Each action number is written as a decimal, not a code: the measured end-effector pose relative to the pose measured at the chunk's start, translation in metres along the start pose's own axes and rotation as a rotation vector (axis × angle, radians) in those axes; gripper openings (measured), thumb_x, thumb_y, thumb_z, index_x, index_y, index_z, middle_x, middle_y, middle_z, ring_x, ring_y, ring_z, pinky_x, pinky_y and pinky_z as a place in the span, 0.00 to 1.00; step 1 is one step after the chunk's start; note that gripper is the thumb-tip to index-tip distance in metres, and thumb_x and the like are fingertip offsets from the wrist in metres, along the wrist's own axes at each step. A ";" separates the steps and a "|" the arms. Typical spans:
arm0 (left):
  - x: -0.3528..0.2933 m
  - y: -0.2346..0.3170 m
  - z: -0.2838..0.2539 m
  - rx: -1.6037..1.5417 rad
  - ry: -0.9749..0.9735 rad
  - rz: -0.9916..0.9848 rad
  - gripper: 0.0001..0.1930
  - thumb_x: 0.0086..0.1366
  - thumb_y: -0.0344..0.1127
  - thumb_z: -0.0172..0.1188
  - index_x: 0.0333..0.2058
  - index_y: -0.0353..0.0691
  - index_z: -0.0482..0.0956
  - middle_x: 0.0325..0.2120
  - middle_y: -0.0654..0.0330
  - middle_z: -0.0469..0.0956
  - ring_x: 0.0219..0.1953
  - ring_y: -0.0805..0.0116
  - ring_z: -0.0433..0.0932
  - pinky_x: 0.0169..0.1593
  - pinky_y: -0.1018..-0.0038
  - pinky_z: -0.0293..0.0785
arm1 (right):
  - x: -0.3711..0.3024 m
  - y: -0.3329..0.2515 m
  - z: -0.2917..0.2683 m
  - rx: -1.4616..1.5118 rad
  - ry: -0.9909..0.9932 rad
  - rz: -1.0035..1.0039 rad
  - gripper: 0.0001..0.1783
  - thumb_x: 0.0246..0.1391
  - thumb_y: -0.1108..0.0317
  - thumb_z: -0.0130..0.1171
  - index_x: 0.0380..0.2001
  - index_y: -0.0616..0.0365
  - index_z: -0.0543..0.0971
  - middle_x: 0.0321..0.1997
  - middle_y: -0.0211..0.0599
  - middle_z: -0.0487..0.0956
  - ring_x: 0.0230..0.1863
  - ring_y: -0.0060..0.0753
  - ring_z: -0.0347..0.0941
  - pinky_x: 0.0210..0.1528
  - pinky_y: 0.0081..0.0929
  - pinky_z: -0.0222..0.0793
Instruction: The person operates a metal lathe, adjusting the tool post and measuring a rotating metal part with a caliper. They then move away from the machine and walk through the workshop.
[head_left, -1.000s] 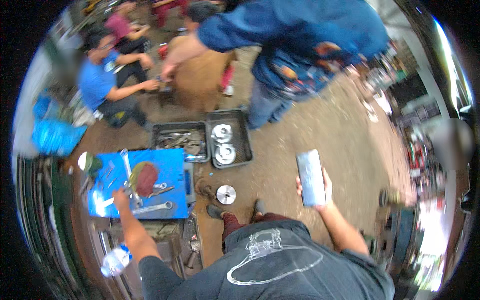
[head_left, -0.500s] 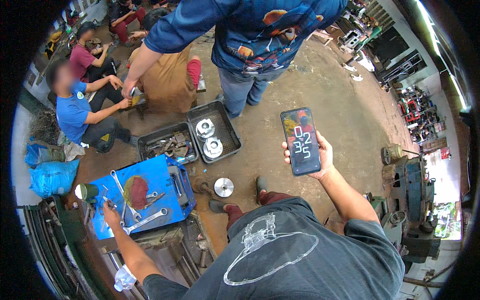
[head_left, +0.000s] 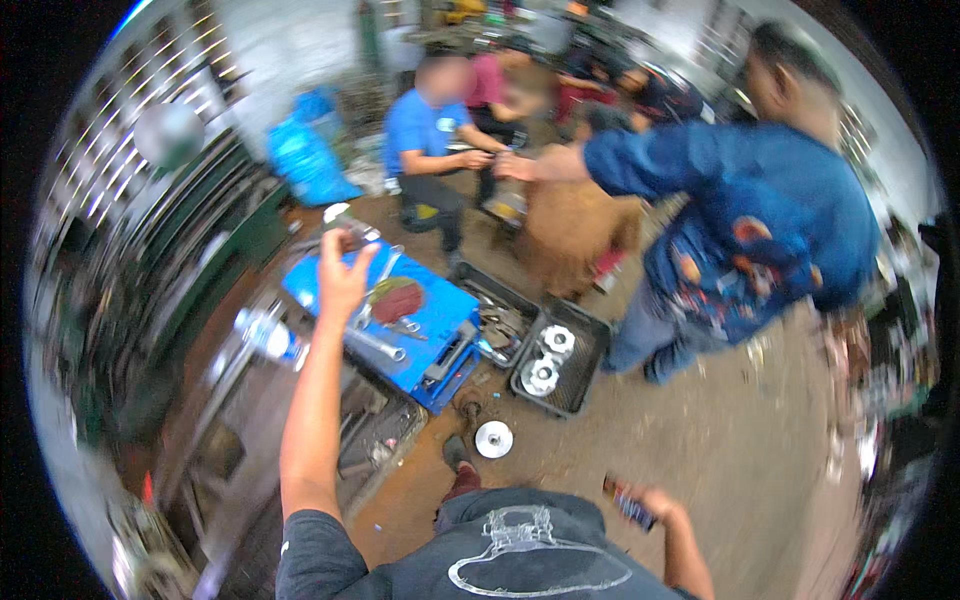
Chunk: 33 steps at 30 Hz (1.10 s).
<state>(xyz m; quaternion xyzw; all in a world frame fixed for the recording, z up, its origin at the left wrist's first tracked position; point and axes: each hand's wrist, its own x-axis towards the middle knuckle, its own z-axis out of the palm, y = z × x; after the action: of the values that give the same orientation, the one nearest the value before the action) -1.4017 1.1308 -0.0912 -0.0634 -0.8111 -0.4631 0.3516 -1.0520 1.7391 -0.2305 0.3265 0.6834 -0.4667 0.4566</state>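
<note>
My left hand (head_left: 343,272) is stretched over the far left of a blue tool cabinet (head_left: 437,308), thumb apart from the fingers. It looks open, though blurred. Just beyond its fingertips stands a dark green cup (head_left: 338,214) with a pale top. Wrenches lie on the cabinet, one large combination wrench (head_left: 376,346) along the near edge, beside a reddish-brown and olive cloth (head_left: 398,299). Low at the right, my right hand (head_left: 660,503) grips a smartphone (head_left: 630,503), held down near my side.
Black crates beyond the cabinet hold metal parts (head_left: 505,325) and two silver castings (head_left: 548,360). A round metal disc (head_left: 493,439) lies on the floor by my foot. A person in a dark blue shirt (head_left: 745,220) stands right; several others sit behind. A plastic bottle (head_left: 268,334) lies left.
My view has swung left. My right hand has lowered the smartphone from in front of me toward my side. My left hand has moved from the tools toward the cup.
</note>
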 end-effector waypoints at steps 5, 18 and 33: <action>-0.100 0.143 -0.052 -0.474 0.248 -0.193 0.20 0.56 0.24 0.71 0.42 0.37 0.68 0.32 0.64 0.72 0.34 0.77 0.74 0.36 0.79 0.73 | 0.066 0.098 -0.017 -0.741 -0.291 -0.004 0.21 0.61 0.56 0.58 0.53 0.54 0.80 0.47 0.32 0.84 0.41 0.28 0.78 0.46 0.30 0.75; -0.397 0.271 -0.197 -0.375 0.614 -0.616 0.16 0.60 0.20 0.66 0.43 0.35 0.71 0.30 0.59 0.80 0.26 0.73 0.80 0.30 0.75 0.78 | 0.160 0.089 0.069 -0.843 -0.515 -0.276 0.20 0.54 0.60 0.67 0.47 0.59 0.82 0.44 0.31 0.84 0.43 0.27 0.77 0.49 0.30 0.73; -0.790 0.349 -0.383 -0.385 1.305 -0.846 0.13 0.74 0.28 0.49 0.54 0.33 0.71 0.46 0.52 0.79 0.41 0.58 0.84 0.43 0.67 0.85 | -0.011 0.106 0.449 -1.625 -0.578 -1.087 0.22 0.53 0.62 0.68 0.49 0.60 0.79 0.44 0.43 0.84 0.42 0.36 0.82 0.45 0.38 0.78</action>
<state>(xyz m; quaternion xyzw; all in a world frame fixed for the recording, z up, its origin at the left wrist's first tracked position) -0.4679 1.1989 -0.2172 0.4735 -0.3029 -0.6326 0.5327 -0.8120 1.3558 -0.3226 -0.5618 0.7130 -0.0669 0.4141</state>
